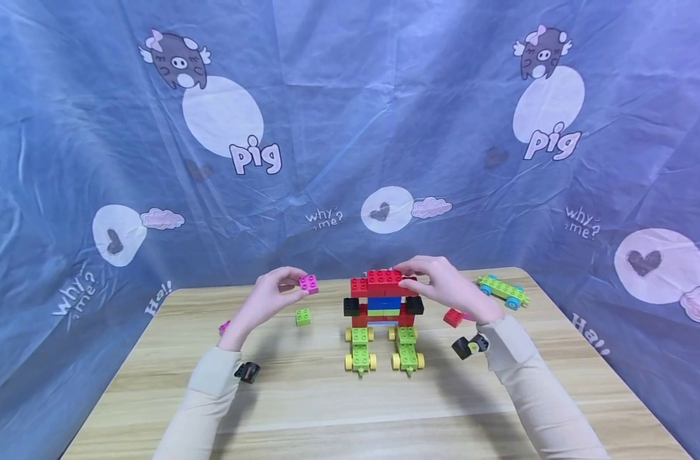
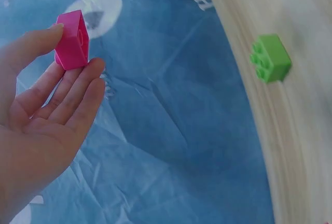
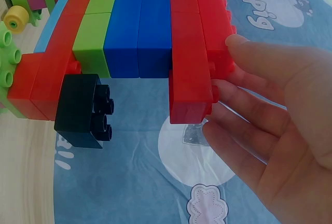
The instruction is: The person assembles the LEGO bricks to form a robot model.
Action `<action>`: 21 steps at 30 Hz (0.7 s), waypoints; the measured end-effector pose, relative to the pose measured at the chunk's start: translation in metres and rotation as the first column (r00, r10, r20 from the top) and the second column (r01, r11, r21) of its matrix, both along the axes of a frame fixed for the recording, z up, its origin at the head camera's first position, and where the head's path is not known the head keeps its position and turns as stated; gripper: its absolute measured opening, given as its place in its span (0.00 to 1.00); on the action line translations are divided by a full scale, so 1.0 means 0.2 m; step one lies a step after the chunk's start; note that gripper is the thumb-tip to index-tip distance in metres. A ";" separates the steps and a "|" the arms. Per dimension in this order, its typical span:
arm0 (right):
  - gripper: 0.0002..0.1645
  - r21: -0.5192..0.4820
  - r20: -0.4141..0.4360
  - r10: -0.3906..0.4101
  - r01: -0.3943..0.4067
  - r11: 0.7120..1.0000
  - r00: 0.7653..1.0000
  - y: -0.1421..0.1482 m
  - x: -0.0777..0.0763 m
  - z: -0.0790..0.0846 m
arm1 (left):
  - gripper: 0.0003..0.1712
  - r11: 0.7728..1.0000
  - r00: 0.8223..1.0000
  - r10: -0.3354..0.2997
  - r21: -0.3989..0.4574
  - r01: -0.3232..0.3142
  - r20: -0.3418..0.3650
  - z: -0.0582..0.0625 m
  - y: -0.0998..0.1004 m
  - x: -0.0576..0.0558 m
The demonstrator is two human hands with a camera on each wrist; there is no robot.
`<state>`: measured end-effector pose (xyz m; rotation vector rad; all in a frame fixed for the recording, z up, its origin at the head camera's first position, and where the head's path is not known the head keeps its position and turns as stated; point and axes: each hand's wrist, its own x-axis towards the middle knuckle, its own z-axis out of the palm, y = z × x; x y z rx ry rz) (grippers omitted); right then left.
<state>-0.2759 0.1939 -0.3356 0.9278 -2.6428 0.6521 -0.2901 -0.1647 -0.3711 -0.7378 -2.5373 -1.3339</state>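
Note:
My left hand [image 1: 271, 295] pinches a pink building brick [image 1: 308, 284] between thumb and fingertips, raised over the table's far left part. In the left wrist view the brick [image 2: 72, 40] shows its hollow underside. At the centre stands a built figure with two green wheeled bases [image 1: 359, 359], blue bricks [image 1: 384, 302] in its middle and black bricks [image 1: 351, 307] jutting out at the sides. My right hand [image 1: 442, 282] grips the red brick [image 1: 384, 276] on its top, thumb on one side and fingers on the other. The right wrist view shows red bricks [image 3: 191, 53] at the fingertips.
A lime green brick [image 1: 302, 317] lies left of the figure. To the right are a loose red brick [image 1: 453, 317] and a green car base [image 1: 502, 291] with blue wheels. Another pink piece [image 1: 224, 328] shows beside the left wrist. A blue cloth [image 1: 327, 128] hangs behind the table [image 1: 304, 409].

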 end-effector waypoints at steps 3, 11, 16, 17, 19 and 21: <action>0.21 -0.002 -0.006 0.003 -0.003 1.000 1.000 0.00 0.00 0.00 | 0.20 1.000 1.000 -0.005 0.006 0.005 0.002 0.02 0.03 0.01; 0.22 -0.011 -0.003 0.010 -0.010 1.000 1.000 0.00 -0.01 -0.01 | 0.20 0.996 0.998 -0.060 0.064 0.059 0.007 0.04 0.10 0.00; 0.21 -0.014 0.000 0.010 -0.010 1.000 1.000 0.00 -0.01 -0.01 | 0.22 0.992 0.995 -0.086 0.095 0.082 0.041 0.04 0.13 0.00; 0.21 -0.014 0.002 0.009 -0.009 1.000 1.000 0.00 -0.01 -0.01 | 0.23 0.991 0.995 -0.089 0.102 0.084 0.049 0.05 0.14 0.00; 0.21 -0.014 0.005 0.007 -0.007 1.000 1.000 0.00 -0.01 -0.01 | 0.22 0.990 0.994 -0.093 0.109 0.086 0.060 0.06 0.16 0.01; 0.21 -0.014 0.006 0.005 -0.005 1.000 1.000 0.00 -0.01 -0.01 | 0.21 0.991 0.994 -0.092 0.106 0.086 0.057 0.06 0.18 0.01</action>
